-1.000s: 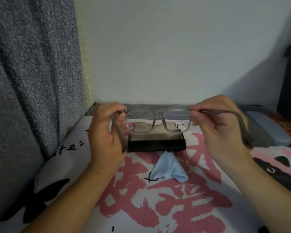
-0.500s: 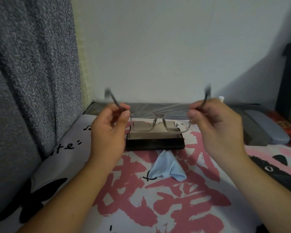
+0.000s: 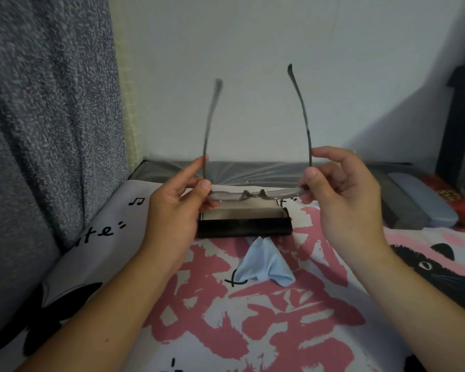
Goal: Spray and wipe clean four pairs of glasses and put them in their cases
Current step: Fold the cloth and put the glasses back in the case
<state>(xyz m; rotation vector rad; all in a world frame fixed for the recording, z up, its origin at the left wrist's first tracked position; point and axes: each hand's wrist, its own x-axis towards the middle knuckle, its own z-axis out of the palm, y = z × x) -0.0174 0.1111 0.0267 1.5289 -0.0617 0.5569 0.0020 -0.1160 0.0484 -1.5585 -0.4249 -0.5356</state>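
Note:
A pair of grey-framed glasses (image 3: 253, 195) hangs in the air between my hands, lenses lying flat and both temple arms pointing straight up. My left hand (image 3: 176, 210) pinches the frame's left corner at the hinge. My right hand (image 3: 344, 194) pinches the right corner the same way. Directly below the glasses an open black case (image 3: 244, 224) with a beige lining sits on the printed sheet. A crumpled light blue cloth (image 3: 265, 267) lies just in front of the case.
A dark grey case (image 3: 403, 210) and a blue-grey case (image 3: 424, 202) lie side by side at the right. A grey curtain (image 3: 46, 116) hangs along the left. A white wall stands behind, with a dark post (image 3: 457, 124) at far right.
The glasses have been tipped forward: the lenses went from upright and facing me to lying flat, and the temple arms swung up from pointing towards me to standing vertical. Both hands kept their hold.

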